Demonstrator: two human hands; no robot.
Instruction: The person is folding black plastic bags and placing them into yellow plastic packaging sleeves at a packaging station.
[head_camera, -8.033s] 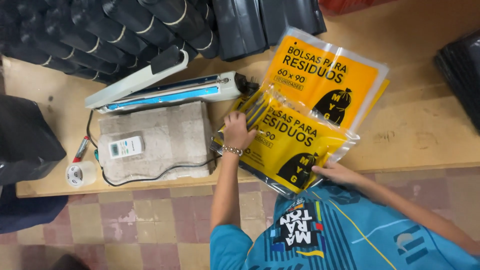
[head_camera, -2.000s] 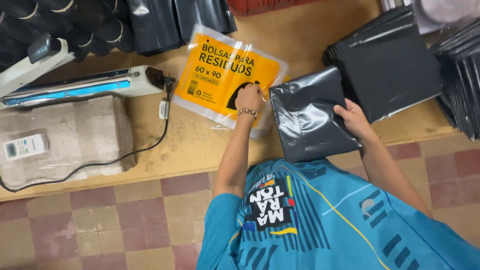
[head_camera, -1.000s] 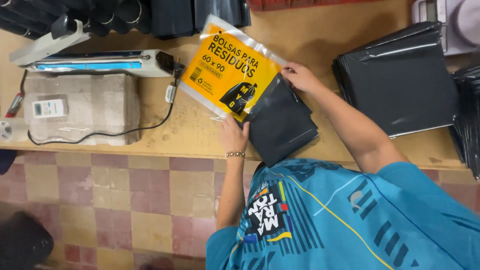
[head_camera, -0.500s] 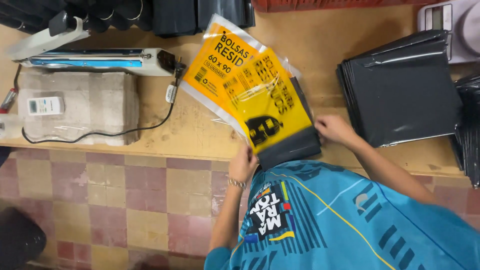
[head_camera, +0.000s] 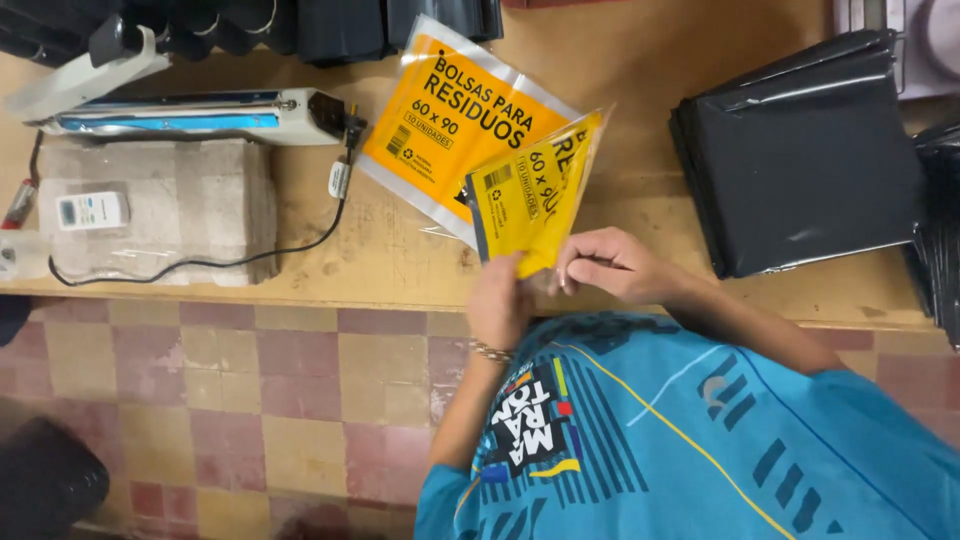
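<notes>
Seen from the head camera, looking straight down: both hands meet at the near edge of a bare wooden workbench, pinching the lower edge of a glossy yellow plastic packet that stands lifted off the bench. The left hand, a thin bracelet at its wrist, is closed on the packet's lower corner. The right hand is closed on the same edge just beside it, fingers curled over the film. The packet is thin, crinkled and clear-edged, with black print.

Just beyond the grip, a second yellow packet lies flat on the wood, partly under the raised one. To the right of the hands sits a squared stack of smooth black folded bags. Well to the left lie a long white and blue heat sealer, its black cord, and a pale rough block with a small white remote on it.

Half a second earlier the packet lay flat over a black bag on the bench; now it is raised and folded upward between both hands.
</notes>
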